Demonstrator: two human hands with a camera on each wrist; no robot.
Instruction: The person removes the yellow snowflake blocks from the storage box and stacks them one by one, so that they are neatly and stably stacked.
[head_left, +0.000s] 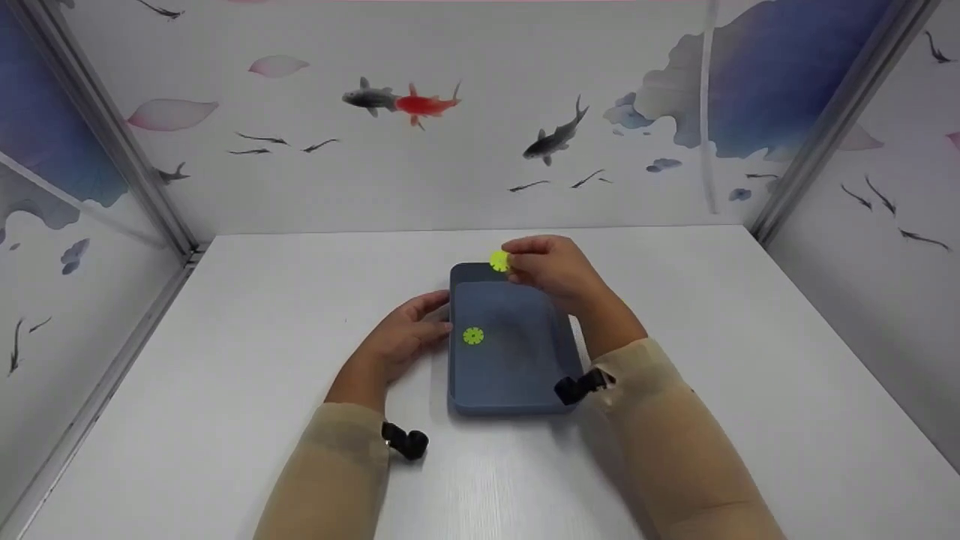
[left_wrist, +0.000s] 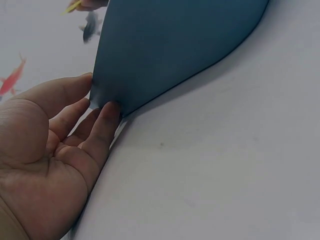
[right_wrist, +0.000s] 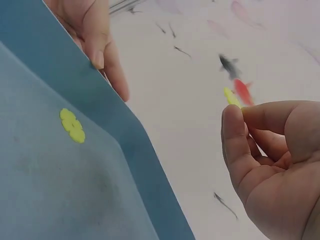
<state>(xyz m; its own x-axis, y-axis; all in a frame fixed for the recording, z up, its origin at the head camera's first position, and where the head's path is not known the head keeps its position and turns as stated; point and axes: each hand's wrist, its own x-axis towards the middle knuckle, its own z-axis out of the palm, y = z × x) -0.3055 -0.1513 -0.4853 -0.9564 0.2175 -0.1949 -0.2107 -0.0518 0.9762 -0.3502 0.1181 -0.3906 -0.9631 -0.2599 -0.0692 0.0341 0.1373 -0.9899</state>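
A blue-grey rectangular plastic box [head_left: 517, 405] stands on the white table with its hollow side up. Inside it, towards the left wall, lies a yellow-green notched plastic disc [head_left: 473, 336], the flat snowflake kind. My right hand [head_left: 551, 270] pinches a second yellow-green notched disc [head_left: 499, 261] between thumb and fingertips, over the box's far end. In the right wrist view this held disc [right_wrist: 231, 97] appears edge-on, partly covered by the fingertips. My left hand [head_left: 405, 334] rests thumb and fingertips against the outside of the box's left wall [left_wrist: 165, 50].
The white table [head_left: 247, 360] extends around the box on all sides. Behind it rises a white panel [head_left: 450, 180] printed with fish and petals, with metal posts [head_left: 847, 112] at the corners. Small black cameras [head_left: 409, 442] are strapped at both sleeves.
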